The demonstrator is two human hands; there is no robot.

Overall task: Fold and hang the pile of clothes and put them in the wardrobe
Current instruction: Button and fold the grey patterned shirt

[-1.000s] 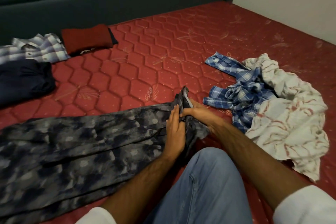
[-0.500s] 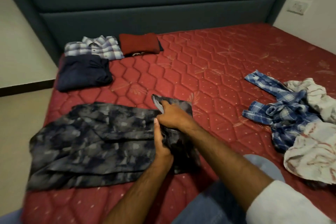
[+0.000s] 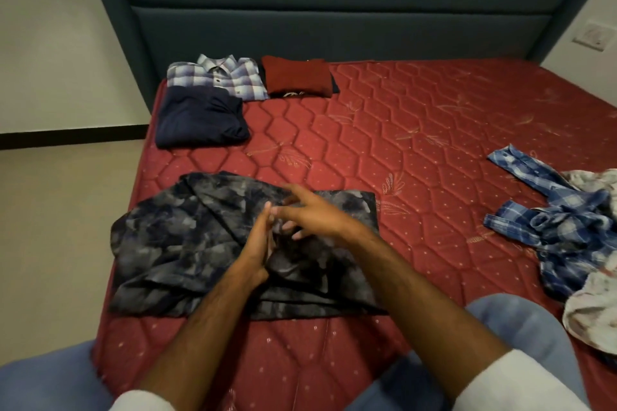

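A dark grey-and-navy mottled soft garment (image 3: 207,243) lies partly folded on the red quilted mattress (image 3: 417,143). The left hand (image 3: 257,243) rests flat on it, fingers straight; the right hand (image 3: 310,213) hovers just above, fingers spread. Smoothing the creases before the next fold would keep it neat.

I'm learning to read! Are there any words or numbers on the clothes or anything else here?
No word or number here can be read.
Red folded top: a pale print peeks out at its front edge, too hidden and blurred to read.
Wall switch: marks too small to read.
Grey patterned garment, plaid shirt, navy garment, blue checked shirt, white cloth, mattress: patterns only, no text.
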